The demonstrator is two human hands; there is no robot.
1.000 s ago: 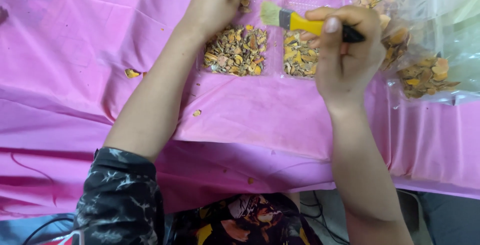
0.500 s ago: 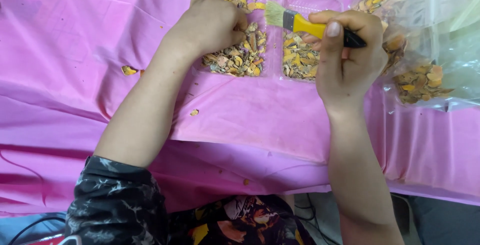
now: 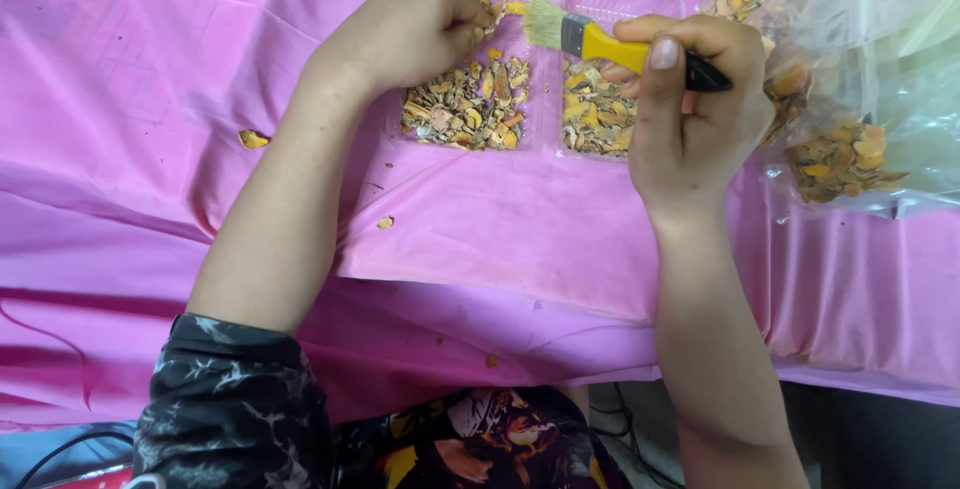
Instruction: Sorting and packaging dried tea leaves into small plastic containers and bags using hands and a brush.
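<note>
Brush with its yellow handle sits gripped in our right hand above the chip-filled tray, while our left hand pinches dried chips.

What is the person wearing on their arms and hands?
The hands are bare: no gloves, rings or watch. The left arm has a dark sleeve with pale marbled streaks, pushed up past the elbow. The right arm shows no sleeve.
</note>
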